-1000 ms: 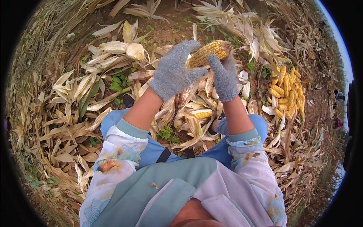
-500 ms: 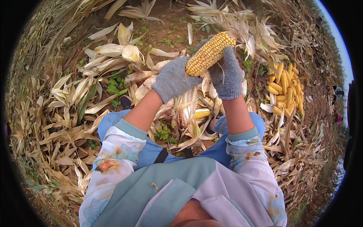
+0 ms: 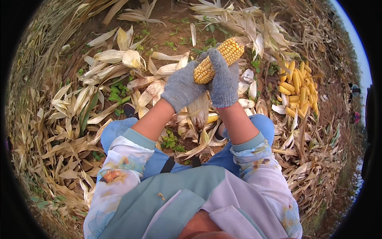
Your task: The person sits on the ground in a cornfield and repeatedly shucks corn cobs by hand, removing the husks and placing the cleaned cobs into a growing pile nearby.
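Observation:
A yellow ear of corn (image 3: pixel 231 51) is held up between my two gloved hands, its husk pulled off and its kernels bare. It tilts up to the right. My left hand (image 3: pixel 184 85), in a grey knit glove, is closed round the lower left end. Across the middle of the ear lies the thumb of my right hand (image 3: pixel 224 81), also in a grey glove, with its other fingers mostly hidden behind. Below the hands, dry husks (image 3: pixel 199 113) hang or lie between my knees, and another yellow ear (image 3: pixel 212 118) shows partly among them.
A pile of husked corn ears (image 3: pixel 297 89) lies on the ground to the right. Loose dry husks (image 3: pixel 115 55) and stalks spread over the soil on the left and at the back. Small green plants (image 3: pixel 118 92) grow near my left knee.
My right hand has slid left and down along the ear, closer to my left hand, and its thumb now crosses the kernels. The ear has barely shifted.

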A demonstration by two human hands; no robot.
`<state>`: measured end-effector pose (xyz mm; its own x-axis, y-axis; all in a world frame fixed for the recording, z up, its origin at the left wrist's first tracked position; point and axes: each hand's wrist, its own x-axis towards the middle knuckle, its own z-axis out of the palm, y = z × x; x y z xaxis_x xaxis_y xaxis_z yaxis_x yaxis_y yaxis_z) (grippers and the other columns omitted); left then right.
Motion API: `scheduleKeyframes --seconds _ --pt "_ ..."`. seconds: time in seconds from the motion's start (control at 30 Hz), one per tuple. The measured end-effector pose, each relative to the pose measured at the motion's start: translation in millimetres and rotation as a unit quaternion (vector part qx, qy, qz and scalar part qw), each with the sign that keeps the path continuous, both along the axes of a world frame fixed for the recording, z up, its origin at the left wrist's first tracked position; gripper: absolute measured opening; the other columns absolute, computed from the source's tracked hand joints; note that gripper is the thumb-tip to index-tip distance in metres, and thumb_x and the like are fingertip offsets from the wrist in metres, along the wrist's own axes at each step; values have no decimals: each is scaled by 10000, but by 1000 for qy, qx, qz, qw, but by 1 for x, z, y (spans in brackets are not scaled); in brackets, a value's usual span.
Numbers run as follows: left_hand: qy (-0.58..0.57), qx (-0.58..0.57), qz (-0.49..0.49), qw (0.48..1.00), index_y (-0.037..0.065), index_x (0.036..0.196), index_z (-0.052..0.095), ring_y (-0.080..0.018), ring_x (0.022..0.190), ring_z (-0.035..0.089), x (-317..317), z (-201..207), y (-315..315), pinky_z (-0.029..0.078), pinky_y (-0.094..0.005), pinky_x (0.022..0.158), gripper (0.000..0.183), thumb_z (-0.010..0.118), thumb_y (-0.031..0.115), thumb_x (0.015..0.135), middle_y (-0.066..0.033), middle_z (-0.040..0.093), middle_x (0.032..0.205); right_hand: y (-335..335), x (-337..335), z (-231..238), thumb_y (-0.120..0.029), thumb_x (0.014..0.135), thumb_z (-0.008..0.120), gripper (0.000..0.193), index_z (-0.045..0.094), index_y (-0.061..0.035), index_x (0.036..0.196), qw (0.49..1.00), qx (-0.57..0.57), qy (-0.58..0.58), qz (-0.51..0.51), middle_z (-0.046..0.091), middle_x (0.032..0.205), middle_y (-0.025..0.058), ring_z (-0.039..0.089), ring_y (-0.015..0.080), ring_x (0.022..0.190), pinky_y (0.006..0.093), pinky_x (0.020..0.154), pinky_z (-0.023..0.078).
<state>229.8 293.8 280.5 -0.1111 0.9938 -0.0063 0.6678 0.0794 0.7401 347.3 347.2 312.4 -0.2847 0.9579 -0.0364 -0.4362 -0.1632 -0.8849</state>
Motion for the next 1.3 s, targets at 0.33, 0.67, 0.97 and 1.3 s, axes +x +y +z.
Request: scheduleKeyframes --seconds 0.33,0.67,0.97,1.3 --pt "19 106 -68 992 73 1209 593 -363 1037 627 9 -3 0 517 -441 904 408 676 275 865 -195 649 1107 5 4 0 -271 925 679 365 508 -59 1169 995 -9 88 43 623 944 89 661 228 851 378 740 580" --pt "18 132 -75 988 60 1232 576 -380 1032 628 15 18 -4 522 -434 892 410 657 216 861 -209 640 1144 17 7 3 -330 953 642 285 556 -72 1040 973 -119 189 55 629 849 74 651 193 724 360 654 588" --pt "301 -61 -299 904 70 828 715 -328 723 697 4 14 -21 543 -471 639 180 581 190 830 -151 703 762 18 25 7 -447 952 619 491 573 -38 1220 950 -151 -54 269 682 939 133 691 236 744 341 632 594" --pt "-33 42 -84 995 21 1007 673 -278 839 681 -29 46 -31 526 -386 763 336 768 290 831 -152 690 899 29 30 -23 -495 988 528 501 542 -65 1245 955 -242 121 124 657 1062 165 694 304 912 469 803 604"
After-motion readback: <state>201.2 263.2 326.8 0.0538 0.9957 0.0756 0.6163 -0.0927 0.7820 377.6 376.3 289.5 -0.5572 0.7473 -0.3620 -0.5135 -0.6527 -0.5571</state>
